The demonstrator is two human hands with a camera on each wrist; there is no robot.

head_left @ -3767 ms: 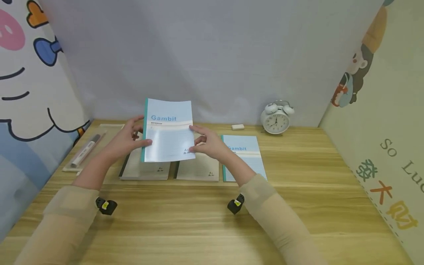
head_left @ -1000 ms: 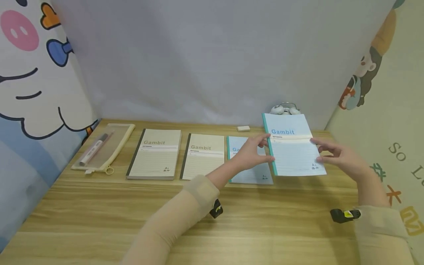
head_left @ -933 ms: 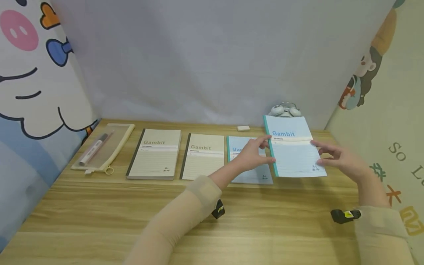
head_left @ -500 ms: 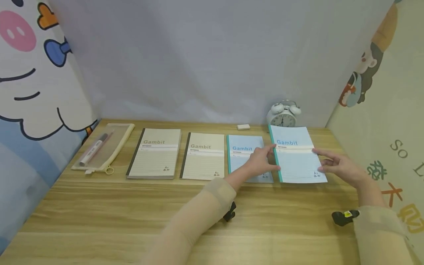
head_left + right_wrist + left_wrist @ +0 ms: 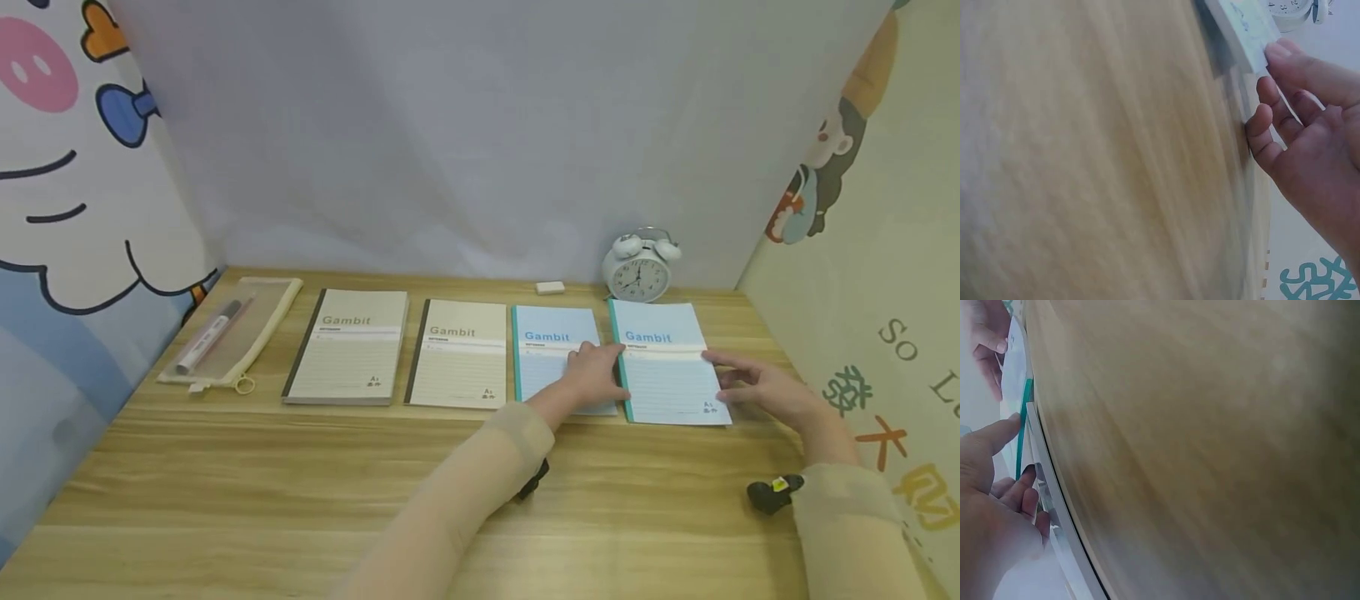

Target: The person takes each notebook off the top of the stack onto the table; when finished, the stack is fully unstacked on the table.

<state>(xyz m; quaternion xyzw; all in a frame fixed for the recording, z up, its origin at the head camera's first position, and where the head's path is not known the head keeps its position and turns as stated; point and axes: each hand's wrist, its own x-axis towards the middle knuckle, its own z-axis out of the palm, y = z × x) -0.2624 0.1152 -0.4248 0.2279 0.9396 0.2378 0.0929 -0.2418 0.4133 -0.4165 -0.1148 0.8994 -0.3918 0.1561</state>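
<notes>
At far left, a translucent zip pouch (image 5: 258, 333) holds a marker (image 5: 208, 337). Next come a thick beige notebook (image 5: 348, 367), a thinner beige notebook (image 5: 463, 375) and the left blue notebook (image 5: 542, 375), with an eraser (image 5: 550, 288) behind. The left hand (image 5: 592, 375) pinches the spine side of the right blue notebook (image 5: 670, 383), which is in front of the alarm clock (image 5: 637, 279); the right hand (image 5: 772, 390) pinches its right edge, one near corner just above the wooden table (image 5: 300, 483).
</notes>
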